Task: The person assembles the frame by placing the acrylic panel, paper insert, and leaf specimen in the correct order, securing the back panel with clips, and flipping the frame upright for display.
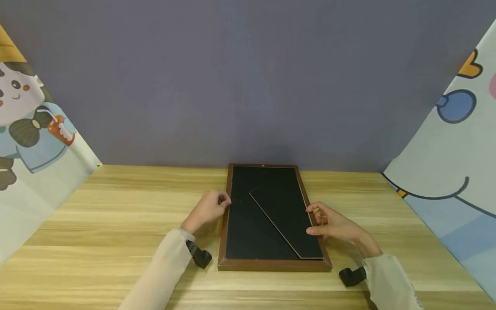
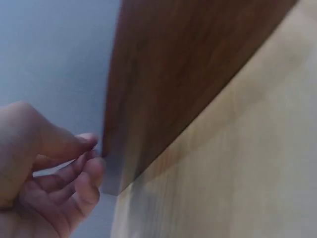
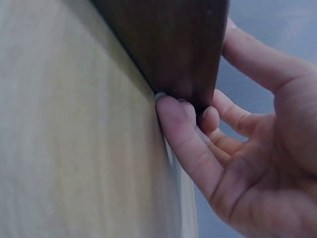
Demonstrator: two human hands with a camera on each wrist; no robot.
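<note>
A brown wooden frame [image 1: 275,265] lies flat, its long side running away from me, with a black board [image 1: 248,237] inside. On the board's right part lies a black panel [image 1: 298,228] with a thin tan edge running diagonally; I cannot tell whether it is loose or attached. My left hand [image 1: 209,207] is at the frame's left edge, thumb and fingers bent close together; whether they pinch anything is hidden. My right hand [image 1: 335,223] grips the frame's right side. Its thumb is over the top, and in the right wrist view other fingers [image 3: 178,124] press the side wall.
The light wood-grain table [image 1: 116,232] extends on both sides of the frame. A grey-purple wall [image 1: 248,86] stands behind it. Cartoon-printed panels flank the table at the left [image 1: 35,129] and right [image 1: 445,150].
</note>
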